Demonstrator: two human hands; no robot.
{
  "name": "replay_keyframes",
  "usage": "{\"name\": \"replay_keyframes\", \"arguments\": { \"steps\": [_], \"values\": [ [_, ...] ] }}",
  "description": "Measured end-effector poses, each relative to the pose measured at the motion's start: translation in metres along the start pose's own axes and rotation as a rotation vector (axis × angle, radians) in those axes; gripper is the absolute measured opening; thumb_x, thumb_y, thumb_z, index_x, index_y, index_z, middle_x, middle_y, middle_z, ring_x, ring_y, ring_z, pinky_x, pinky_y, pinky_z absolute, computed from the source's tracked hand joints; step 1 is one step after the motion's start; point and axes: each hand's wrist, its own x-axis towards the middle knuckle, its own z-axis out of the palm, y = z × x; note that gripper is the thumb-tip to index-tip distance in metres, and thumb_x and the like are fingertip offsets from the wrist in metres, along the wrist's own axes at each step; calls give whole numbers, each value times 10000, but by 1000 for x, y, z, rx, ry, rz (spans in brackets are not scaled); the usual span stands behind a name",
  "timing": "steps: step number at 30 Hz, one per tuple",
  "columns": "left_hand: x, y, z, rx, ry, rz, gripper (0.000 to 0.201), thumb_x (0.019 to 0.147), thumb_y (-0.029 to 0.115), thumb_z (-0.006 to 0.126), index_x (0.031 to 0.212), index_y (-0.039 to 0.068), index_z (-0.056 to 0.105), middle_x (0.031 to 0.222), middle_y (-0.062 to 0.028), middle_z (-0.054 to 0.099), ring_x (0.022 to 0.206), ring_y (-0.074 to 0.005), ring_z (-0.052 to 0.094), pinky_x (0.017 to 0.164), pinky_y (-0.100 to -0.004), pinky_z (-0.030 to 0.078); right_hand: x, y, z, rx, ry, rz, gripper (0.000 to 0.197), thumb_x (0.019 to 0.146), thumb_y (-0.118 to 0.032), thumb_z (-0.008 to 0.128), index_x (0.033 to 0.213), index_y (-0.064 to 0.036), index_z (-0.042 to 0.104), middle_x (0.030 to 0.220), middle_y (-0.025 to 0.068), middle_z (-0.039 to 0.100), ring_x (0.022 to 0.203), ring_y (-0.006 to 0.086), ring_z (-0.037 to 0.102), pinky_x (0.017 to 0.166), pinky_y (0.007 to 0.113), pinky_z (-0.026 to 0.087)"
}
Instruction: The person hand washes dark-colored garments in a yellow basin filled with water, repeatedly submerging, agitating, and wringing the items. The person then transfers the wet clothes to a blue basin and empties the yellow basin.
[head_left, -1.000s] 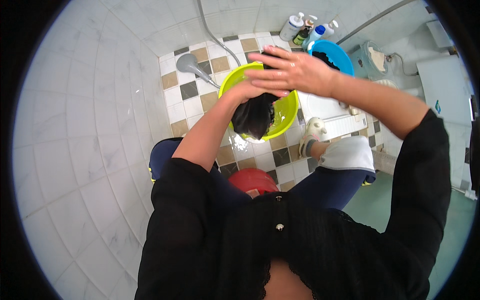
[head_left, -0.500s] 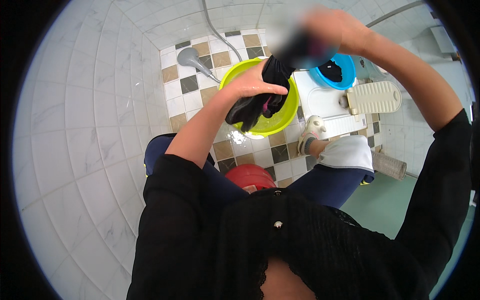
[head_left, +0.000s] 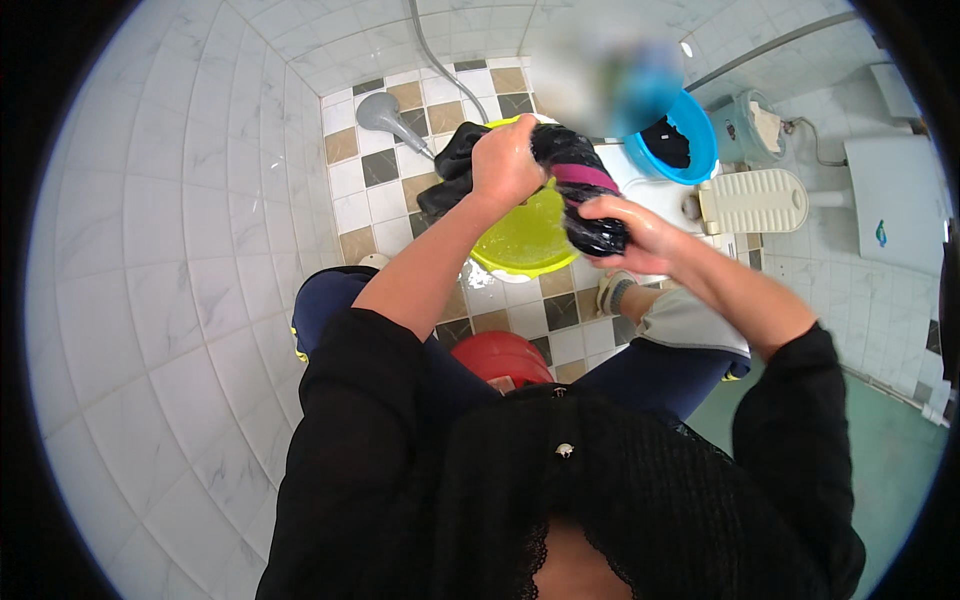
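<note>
A wet black garment with a magenta stripe (head_left: 583, 178) is bunched between my two hands, above a lime-green basin (head_left: 522, 235). My left hand (head_left: 508, 163) is closed around its upper part, and loose black folds hang out past the basin's left rim. On the other side my right hand (head_left: 640, 235) grips the twisted, shiny end of the cloth near the basin's right edge. Shallow cloudy water shows in the basin. What kind of garment it is, I cannot tell.
A blue basin (head_left: 703, 140) with dark cloth inside stands at the far right, by a squat toilet with a cream pedal-like cover (head_left: 757, 201). A grey shower head (head_left: 385, 116) lies on the checkered tiles at the left. Close to me is a red stool or tub (head_left: 500, 355).
My right hand has come down from high at the upper right to the basin's right side, holding the cloth. My left hand has turned and closed around the garment.
</note>
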Motion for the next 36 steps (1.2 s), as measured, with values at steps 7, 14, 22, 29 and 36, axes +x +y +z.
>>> {"name": "replay_keyframes", "arguments": {
  "steps": [7,14,22,29,36],
  "values": [
    [-10,-30,34,-56,30,-271,191,762,161,582,898,39,528,685,-182,607,673,-364,612,579,-443,458,47,15,49,625,-207,-217,256,845,-247,573,865,-1,502,739,83,496,537,121,404,390,204,317],
    [-15,-19,20,-184,7,-72,258,773,259,593,878,39,508,725,-154,592,705,-315,608,610,-386,467,88,9,63,926,-236,-409,263,822,-248,593,865,-6,498,758,77,458,580,127,422,409,195,323],
    [-17,-21,39,-765,-106,-285,378,751,266,660,1004,5,556,904,-153,623,858,-268,614,737,-350,476,116,-23,61,965,198,-419,388,809,-277,690,1011,-17,485,933,115,528,799,244,539,657,346,534],
    [-4,-31,25,-692,-414,-301,567,718,317,729,1130,-40,575,1074,-195,634,1005,-261,612,870,-328,469,23,-38,3,-875,-23,-526,412,857,-302,650,1113,2,542,1038,93,606,940,177,603,880,298,468],
    [8,3,0,-885,-396,-562,627,765,405,719,1162,-47,540,1103,-135,607,1000,-178,569,878,-301,436,2,0,-47,-1432,539,-829,1095,594,-465,821,1376,47,250,1349,264,350,1275,365,345,1070,397,280]
  ]
}}
